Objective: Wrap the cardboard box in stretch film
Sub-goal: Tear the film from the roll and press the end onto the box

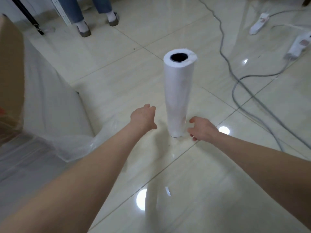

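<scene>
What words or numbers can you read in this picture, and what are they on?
No text can be read here.
Nearer white plastic power strip: reddish label, too blurred to read.
Farther white plastic power strip: reddish label, also blurred.
Brown cardboard box: red mark at the picture's edge, blurred.
Tall white roll of stretch film: no print shows.

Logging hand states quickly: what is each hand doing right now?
Left hand: open, holding nothing, left of the film roll.
Right hand: open, holding nothing, fingers near the roll's base.

A stretch film roll [177, 96] stands upright on the tiled floor [117, 78], left hand [143, 117] and right hand [202, 128] open either side, not touching.
</scene>
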Tool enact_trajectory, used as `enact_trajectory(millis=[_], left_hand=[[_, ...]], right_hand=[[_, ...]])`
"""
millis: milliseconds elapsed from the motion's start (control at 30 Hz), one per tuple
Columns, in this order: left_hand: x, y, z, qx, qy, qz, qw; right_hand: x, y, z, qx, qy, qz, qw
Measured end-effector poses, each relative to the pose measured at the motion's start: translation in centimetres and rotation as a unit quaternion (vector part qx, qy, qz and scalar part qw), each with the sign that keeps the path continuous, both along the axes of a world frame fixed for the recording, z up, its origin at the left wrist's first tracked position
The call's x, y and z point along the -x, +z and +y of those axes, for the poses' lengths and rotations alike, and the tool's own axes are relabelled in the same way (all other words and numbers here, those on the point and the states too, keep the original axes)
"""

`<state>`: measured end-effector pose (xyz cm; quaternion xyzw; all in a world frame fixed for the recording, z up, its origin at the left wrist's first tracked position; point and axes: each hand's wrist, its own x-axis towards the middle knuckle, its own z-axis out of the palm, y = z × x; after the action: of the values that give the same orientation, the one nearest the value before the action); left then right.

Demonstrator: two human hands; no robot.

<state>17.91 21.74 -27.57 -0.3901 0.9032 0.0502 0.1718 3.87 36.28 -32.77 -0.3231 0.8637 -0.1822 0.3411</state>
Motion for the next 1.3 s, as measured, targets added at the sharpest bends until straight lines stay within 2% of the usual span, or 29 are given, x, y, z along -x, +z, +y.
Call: enact_trajectory(millis=[100,167,233,267,367,433,500,533,567,633,667,733,800,867,933,1067,1200,1267,1300], left_hand=[[1.5,0.6,2.0,0.075,-0.114,-0.033,0.990],[2.2,0.4,3.3,0.038,-0.170,-0.023,0.984],[2.4,0.7,4.0,-0.042,-0.204,-0.008,0.978],[2.3,1.1,4.3,-0.093,-0.209,0.027,0.973],[1.9,2.2,4.5,-0.250,-0.141,0.155,0.945],[1.2,2.4,3.4,-0.291,-0.075,0.122,0.946],[-0.1,2.7,1.6,-0.259,-0.026,0.018,0.965],[-0.7,2.8,0.6,-0.217,-0.004,-0.007,0.976],[-1.1,3.1,-0.3,-0.167,0.022,0.012,0.986],[-1.3,3.7,-1.7,-0.087,0.084,0.169,0.978],[-1.1,4.3,-1.9,-0.072,0.117,0.278,0.951],[0.1,6.1,-1.5,-0.092,0.148,0.463,0.869],[1.7,8.2,-0.3,-0.126,0.130,0.556,0.811],[3.3,10.0,1.0,-0.152,0.101,0.593,0.784],[4.7,11.1,1.9,-0.156,0.073,0.582,0.795],[6.2,12.1,2.6,-0.118,0.084,0.504,0.852],[6.3,13.6,2.5,-0.121,0.088,0.422,0.894],[6.3,14.4,2.3,-0.125,0.092,0.377,0.913],[6.3,14.8,2.1,-0.133,0.098,0.354,0.921]], right_hand=[[0.3,0.8,0.2,-0.004,0.015,0.030,0.999],[0.1,1.3,-0.1,-0.019,0.035,0.048,0.998],[-0.2,1.5,-0.4,-0.025,0.039,0.066,0.997],[-0.2,1.7,-0.5,-0.023,0.036,0.075,0.996],[-0.1,2.2,-0.3,-0.010,0.011,0.078,0.997],[0.3,2.4,0.0,0.000,0.001,0.059,0.998],[0.8,2.6,0.1,0.027,0.008,0.036,0.999],[1.0,2.8,0.1,0.048,0.013,0.020,0.999],[1.2,3.0,0.1,0.070,0.018,0.005,0.997],[1.3,3.8,-0.1,0.118,0.019,-0.014,0.993],[1.4,4.2,-0.3,0.142,0.017,-0.018,0.990],[1.7,4.8,-0.6,0.187,0.016,-0.024,0.982],[2.1,5.2,-1.0,0.217,0.017,-0.028,0.976],[2.6,5.4,-1.0,0.247,0.012,-0.041,0.968],[3.2,5.7,-0.9,0.269,-0.014,-0.054,0.962],[3.6,6.8,-0.9,0.272,-0.108,-0.062,0.954],[2.3,11.8,-2.1,0.334,-0.250,-0.180,0.891],[1.5,15.0,-2.8,0.349,-0.250,-0.225,0.875],[1.2,16.4,-3.0,0.337,-0.224,-0.217,0.888]])
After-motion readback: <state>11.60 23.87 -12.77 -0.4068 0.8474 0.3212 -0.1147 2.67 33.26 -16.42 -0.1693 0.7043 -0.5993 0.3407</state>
